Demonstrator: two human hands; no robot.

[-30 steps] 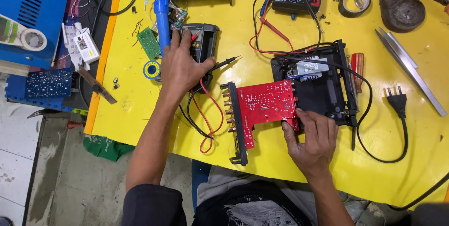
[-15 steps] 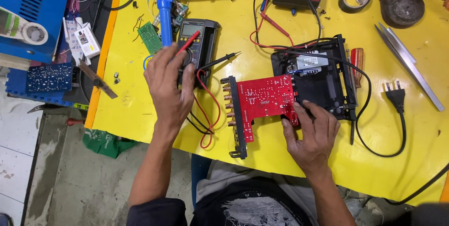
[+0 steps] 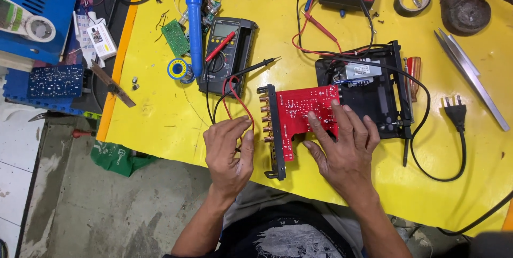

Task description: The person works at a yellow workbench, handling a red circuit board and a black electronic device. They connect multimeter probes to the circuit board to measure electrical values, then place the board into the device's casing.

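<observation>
Nearest us, our left hand (image 3: 228, 154) lies palm-down at the near edge of the bright yellow worktable (image 3: 160, 114), fingers loosely curled over the thin red and black test-lead wires (image 3: 235, 95); they seem to be gathering the wires, but we cannot tell whether any wire is actually pinched. Just to its right, our right hand (image 3: 344, 148) rests flat with fingers spread and pressed down on the red printed circuit board (image 3: 304, 111), pinning it rather than gripping it. The board lies face-up near the table's front edge, between the two hands, its left edge fixed to a black panel strip carrying a row of round jack sockets (image 3: 272, 130). We judge the board light and stiff but fragile: the solder side is prickly, the parts dislike bending, and the panel end makes it heavier on that side. The safest hold looks to be by the bare edges or by the black strip, not across the components. Beyond it, touching the board's far right corner, sits an open black plastic housing (image 3: 374, 92) with a black mains cable and plug (image 3: 454, 114). Further back on the left lie a dark digital multimeter (image 3: 227, 49) with a red probe across it and a blue-handled soldering iron (image 3: 195, 17).
</observation>
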